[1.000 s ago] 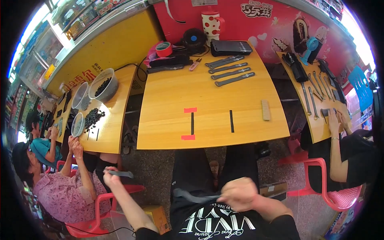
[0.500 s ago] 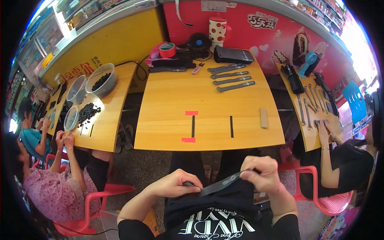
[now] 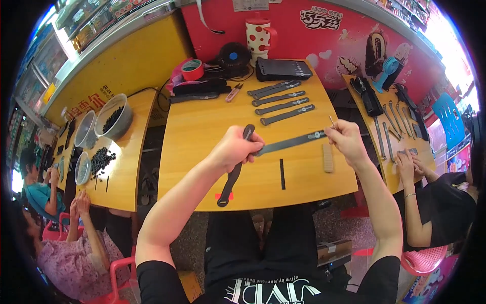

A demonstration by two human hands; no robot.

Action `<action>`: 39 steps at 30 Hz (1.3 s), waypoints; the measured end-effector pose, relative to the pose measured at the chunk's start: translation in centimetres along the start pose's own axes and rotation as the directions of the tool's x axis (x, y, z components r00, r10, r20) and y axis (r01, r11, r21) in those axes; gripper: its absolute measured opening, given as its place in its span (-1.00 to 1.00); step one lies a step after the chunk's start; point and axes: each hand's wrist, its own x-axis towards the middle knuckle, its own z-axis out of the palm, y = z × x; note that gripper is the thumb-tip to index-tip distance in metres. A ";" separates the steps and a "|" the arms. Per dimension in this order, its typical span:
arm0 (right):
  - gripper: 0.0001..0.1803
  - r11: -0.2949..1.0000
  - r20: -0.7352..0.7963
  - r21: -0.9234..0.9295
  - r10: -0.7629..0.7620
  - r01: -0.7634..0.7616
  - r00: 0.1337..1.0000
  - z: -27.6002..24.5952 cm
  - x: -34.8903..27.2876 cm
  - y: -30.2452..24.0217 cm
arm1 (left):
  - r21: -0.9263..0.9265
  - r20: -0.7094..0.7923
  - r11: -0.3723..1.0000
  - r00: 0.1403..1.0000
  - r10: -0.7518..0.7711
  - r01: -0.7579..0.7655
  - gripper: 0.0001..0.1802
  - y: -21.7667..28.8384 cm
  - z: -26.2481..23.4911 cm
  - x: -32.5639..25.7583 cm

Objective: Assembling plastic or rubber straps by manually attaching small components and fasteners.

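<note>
Above the table my left hand (image 3: 234, 148) is closed on two dark grey straps. One of them, a strap with a slotted rounded end (image 3: 231, 183), crosses it and slants down over the table's near edge. The other, a flat strap with a small pale print (image 3: 291, 144), stretches rightward to my right hand (image 3: 346, 142). Thumb and fingers of that hand pinch its far end. A thin pointed piece sticks up by the right fingertips, too small to name. Further back lie several similar straps (image 3: 287, 114) in a row.
A black line (image 3: 282, 175) and a ribbed beige block (image 3: 328, 158) are on the wooden table (image 3: 202, 119). At its back are red tape (image 3: 192, 70), a cutter (image 3: 233, 93), a black case (image 3: 283, 69) and a dotted cup (image 3: 257, 38). People work at both side tables.
Both hands have risen from in front of my body to over the table, moving forward with the strap. A second strap now shows hanging from the left hand. The view has shifted.
</note>
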 end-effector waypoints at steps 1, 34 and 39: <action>-0.78 0.996 0.011 -0.075 -0.050 0.051 0.999 -0.5 2.0 1.5 | 0.032 -0.042 0.999 0.999 -0.033 0.034 -0.93 -0.3 0.3 2.2; -0.80 0.549 0.162 0.010 -0.826 0.836 0.540 -5.4 -15.9 -14.8 | -0.203 -0.056 0.961 0.982 0.178 -0.186 -0.71 4.7 -3.4 -9.1; -0.79 0.420 0.292 0.109 -0.880 0.901 0.375 -11.6 -21.8 -11.2 | -0.317 0.168 0.945 0.986 -0.021 0.074 -0.79 -1.7 1.9 -14.3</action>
